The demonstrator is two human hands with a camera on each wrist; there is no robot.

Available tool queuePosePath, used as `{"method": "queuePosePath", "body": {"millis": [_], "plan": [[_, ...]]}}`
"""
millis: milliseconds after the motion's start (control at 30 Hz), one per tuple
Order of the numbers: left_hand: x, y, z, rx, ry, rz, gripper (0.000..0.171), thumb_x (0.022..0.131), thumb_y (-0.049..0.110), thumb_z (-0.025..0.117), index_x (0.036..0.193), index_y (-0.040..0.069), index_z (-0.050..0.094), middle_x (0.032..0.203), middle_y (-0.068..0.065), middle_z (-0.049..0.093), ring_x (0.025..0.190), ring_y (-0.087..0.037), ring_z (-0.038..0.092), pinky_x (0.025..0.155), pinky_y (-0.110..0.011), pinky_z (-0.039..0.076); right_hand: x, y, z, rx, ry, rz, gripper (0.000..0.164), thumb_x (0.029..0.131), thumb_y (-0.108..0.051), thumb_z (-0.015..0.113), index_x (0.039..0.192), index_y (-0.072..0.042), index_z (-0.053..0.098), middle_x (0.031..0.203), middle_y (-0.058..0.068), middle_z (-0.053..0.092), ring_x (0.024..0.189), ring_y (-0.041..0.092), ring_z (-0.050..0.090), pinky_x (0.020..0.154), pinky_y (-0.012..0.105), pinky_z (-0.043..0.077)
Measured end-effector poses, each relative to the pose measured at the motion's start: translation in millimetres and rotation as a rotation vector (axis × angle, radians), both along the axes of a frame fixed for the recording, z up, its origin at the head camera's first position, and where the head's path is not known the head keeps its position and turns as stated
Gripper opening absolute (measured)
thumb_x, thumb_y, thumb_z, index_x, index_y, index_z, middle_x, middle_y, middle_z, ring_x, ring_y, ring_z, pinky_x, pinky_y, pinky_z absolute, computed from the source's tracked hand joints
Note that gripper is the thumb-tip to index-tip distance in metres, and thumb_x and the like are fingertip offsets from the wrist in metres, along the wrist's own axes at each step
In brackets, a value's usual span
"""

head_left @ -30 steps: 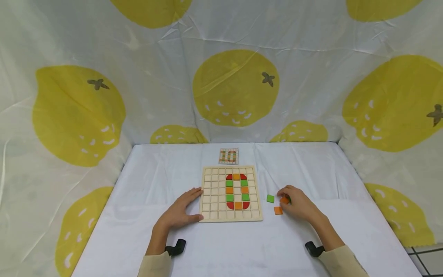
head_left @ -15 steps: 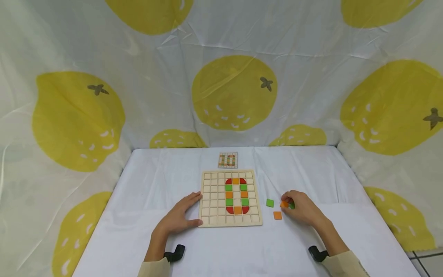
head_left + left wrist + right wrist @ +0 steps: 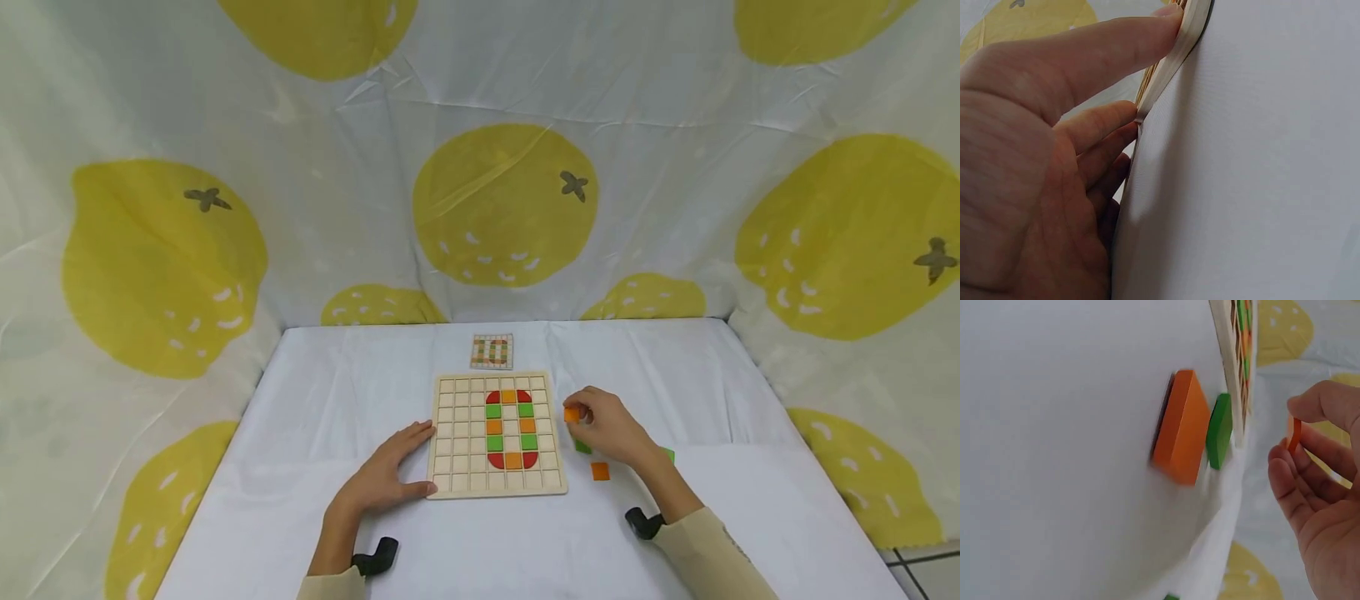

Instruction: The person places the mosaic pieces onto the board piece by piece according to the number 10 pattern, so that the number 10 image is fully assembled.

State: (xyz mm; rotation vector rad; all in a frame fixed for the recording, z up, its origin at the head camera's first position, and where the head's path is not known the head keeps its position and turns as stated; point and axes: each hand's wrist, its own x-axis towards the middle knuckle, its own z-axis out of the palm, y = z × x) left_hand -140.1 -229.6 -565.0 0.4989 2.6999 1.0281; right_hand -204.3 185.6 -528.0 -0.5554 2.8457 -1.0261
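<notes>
My right hand [image 3: 606, 425] pinches an orange square tile [image 3: 1294, 433] between thumb and fingers, just right of the wooden grid board [image 3: 455, 467]. In the board's cells, red, orange and green tiles form a tall ring right of centre. My left hand [image 3: 386, 475] rests against the board's left edge with fingers and thumb spread; in the left wrist view the thumb [image 3: 1116, 53] lies on the rim. Below the right hand, another orange tile [image 3: 600, 472] lies on the white cloth. A green tile [image 3: 582, 447] is partly hidden by that hand, and one more green tile [image 3: 670, 455] peeks out behind the wrist.
A small pattern card [image 3: 492, 352] lies behind the board, printed with a coloured grid. White cloth [image 3: 360, 375] covers the table, and a lemon-print curtain [image 3: 660, 200] rises at its back and sides. Black camera mounts [image 3: 375, 557] sit on both wrists.
My right hand has picked up an orange tile from among the loose ones and carried it left towards the board's right edge. The left hand stays at the board. The head view has tilted slightly up.
</notes>
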Motion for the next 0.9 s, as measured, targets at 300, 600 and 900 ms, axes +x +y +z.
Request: {"method": "queuePosePath", "body": {"millis": [300, 600, 900], "plan": [[-0.2, -2, -5.5, 0.015, 0.026, 0.007, 0.091, 0.081, 0.047, 0.084, 0.159, 0.023, 0.043, 0.168, 0.004, 0.035, 0.158, -0.033, 0.025, 0.123, -0.063, 0.025, -34.6, -66, 0.4, -0.053, 0.046, 0.151, 0.025, 0.09, -0.016, 0.075, 0.114, -0.01, 0.073, 0.102, -0.005, 0.063, 0.085, 0.011, 0.055, 0.072, 0.024, 0.051], [1.4, -3, -1.1, 0.018, 0.02, 0.005, 0.09, 0.082, 0.045, 0.084, 0.159, 0.022, 0.043, 0.168, 0.003, 0.034, 0.158, -0.033, 0.025, 0.122, -0.065, 0.026, -62.0, -145, -6.2, -0.079, 0.008, 0.285, 0.029, 0.095, -0.022, 0.072, 0.12, -0.008, 0.072, 0.101, -0.003, 0.067, 0.084, 0.01, 0.058, 0.078, 0.026, 0.054], [0.9, -2, -0.8, 0.042, 0.024, -0.01, 0.09, 0.082, 0.043, 0.084, 0.159, 0.021, 0.043, 0.168, 0.004, 0.035, 0.158, -0.033, 0.025, 0.123, -0.065, 0.025, -72.8, -188, -17.4, -0.018, -0.029, 0.284, 0.028, 0.093, -0.021, 0.07, 0.119, -0.012, 0.073, 0.103, -0.001, 0.065, 0.086, 0.012, 0.056, 0.077, 0.025, 0.05]]}}
